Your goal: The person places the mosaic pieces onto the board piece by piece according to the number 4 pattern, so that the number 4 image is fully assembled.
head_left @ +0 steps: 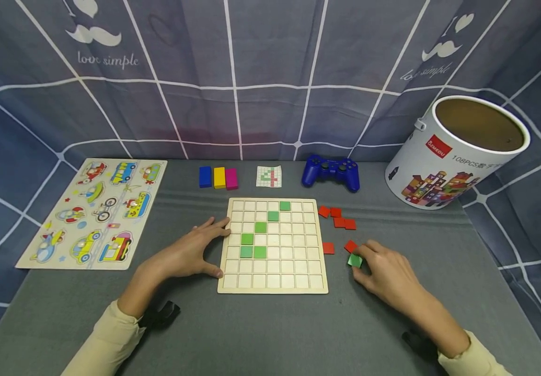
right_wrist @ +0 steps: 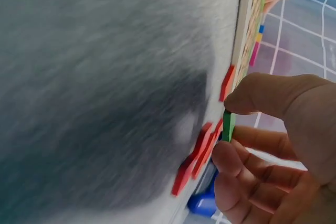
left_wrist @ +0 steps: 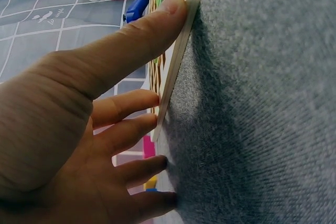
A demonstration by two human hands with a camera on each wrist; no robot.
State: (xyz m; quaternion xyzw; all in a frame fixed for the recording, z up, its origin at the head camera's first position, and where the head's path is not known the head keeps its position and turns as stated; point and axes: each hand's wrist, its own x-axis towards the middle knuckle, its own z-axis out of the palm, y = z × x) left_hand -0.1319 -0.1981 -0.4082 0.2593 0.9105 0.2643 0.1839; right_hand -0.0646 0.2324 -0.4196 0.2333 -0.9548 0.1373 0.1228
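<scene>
A wooden grid board (head_left: 273, 282) lies in the middle of the grey table, with several green tiles (head_left: 253, 246) set in its cells along a diagonal. My left hand (head_left: 194, 252) rests flat against the board's left edge (left_wrist: 178, 61), with its fingers straight and its thumb on the lower corner. My right hand (head_left: 383, 271) pinches a green tile (head_left: 355, 260) between thumb and fingertips on the table, right of the board; the green tile (right_wrist: 228, 125) shows edge-on in the right wrist view. Several red tiles (head_left: 337, 218) lie beside it.
A vehicle puzzle board (head_left: 96, 211) lies at the left. Blue, yellow and pink blocks (head_left: 218, 177), a small pattern card (head_left: 268, 176) and a blue game controller (head_left: 330, 173) sit behind the grid board. A white round tub (head_left: 453, 156) stands at the back right. Checked cloth surrounds the table.
</scene>
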